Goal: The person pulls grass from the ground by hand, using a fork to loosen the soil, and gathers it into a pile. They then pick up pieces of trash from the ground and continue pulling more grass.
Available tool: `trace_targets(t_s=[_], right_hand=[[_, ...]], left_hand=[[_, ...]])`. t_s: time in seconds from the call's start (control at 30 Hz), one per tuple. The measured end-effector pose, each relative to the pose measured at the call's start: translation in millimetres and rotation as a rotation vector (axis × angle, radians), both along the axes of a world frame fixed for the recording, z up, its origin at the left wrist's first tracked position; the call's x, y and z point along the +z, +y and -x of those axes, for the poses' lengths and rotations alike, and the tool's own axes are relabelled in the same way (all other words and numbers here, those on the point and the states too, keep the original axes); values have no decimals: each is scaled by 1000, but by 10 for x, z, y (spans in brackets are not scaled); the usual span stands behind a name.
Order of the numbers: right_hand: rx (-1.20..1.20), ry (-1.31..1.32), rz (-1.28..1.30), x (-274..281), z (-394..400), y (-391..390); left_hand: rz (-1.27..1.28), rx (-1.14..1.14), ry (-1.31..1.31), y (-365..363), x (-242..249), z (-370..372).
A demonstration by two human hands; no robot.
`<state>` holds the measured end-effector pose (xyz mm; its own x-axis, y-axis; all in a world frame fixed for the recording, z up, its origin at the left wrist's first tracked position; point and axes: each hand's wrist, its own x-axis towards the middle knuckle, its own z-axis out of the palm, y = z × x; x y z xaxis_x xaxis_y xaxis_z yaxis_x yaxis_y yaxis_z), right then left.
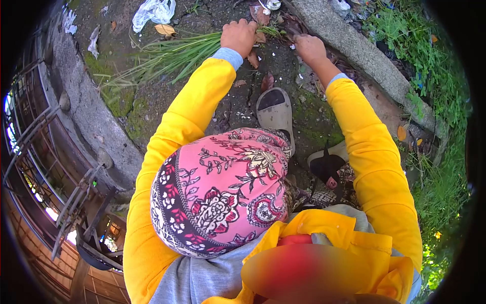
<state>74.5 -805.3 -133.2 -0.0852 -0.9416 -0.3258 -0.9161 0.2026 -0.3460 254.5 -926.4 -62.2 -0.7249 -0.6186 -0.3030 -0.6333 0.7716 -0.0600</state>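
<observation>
My left hand [239, 38] is closed around a bunch of long green grass [177, 53] near the top of the view. The blades fan out to the left over the mossy ground, and the short root end shows on the right of the fist. My right hand [310, 49] is low over dark leaf litter [293, 26] beside the stone curb [354, 40]. Its fingers are pressed together, and what lies between them, if anything, is too small to name. Brown dry leaves [253, 59] lie between the two hands.
White plastic bags [153, 14] and a yellow leaf [164, 29] lie at the upper left. Green weeds [420, 55] grow beyond the curb. My sandals [275, 109] stand on the ground below my hands. A metal and wooden structure [61, 202] is at the left.
</observation>
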Motion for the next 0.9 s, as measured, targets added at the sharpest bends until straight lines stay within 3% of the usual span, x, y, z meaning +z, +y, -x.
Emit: trace_targets(t_s=[0.13, 0.23, 0.3, 0.33, 0.37, 0.5, 0.53, 0.57, 0.63, 0.67, 0.77, 0.9], right_hand=[[-36, 9, -71, 62, 62, 175], [507, -14, -439, 297, 144, 304], [437, -234, -473, 608, 306, 50], [-142, -592, -489, 903, 410, -130], [-453, -914, -159, 964, 630, -261], [-598, -905, -10, 1480, 797, -763], [-640, -902, 30, 1534, 792, -805], [-324, -602, 65, 1454, 674, -646], [-89, -239, -282, 1095, 440, -417], [43, 20, -224, 824, 332, -219], [-81, 89, -213, 315, 126, 181], [-66, 79, -131, 74, 101, 308]], left_hand=[[-44, 45, 31, 18, -39, -45], [-71, 68, 68, 33, -46, -83], [-81, 64, 118, 50, -62, -133], [-84, 74, 95, 68, -69, -150], [-84, 85, 74, 81, -71, -158], [-108, 118, 9, 97, -83, -175], [-113, 103, 14, 77, -74, -173], [-121, 90, 17, 82, -83, -181], [-129, 78, 21, 79, -89, -195], [-128, 78, 20, 79, -98, -201], [-142, 89, 14, 93, -99, -194], [-158, 99, 11, 131, -69, -210]])
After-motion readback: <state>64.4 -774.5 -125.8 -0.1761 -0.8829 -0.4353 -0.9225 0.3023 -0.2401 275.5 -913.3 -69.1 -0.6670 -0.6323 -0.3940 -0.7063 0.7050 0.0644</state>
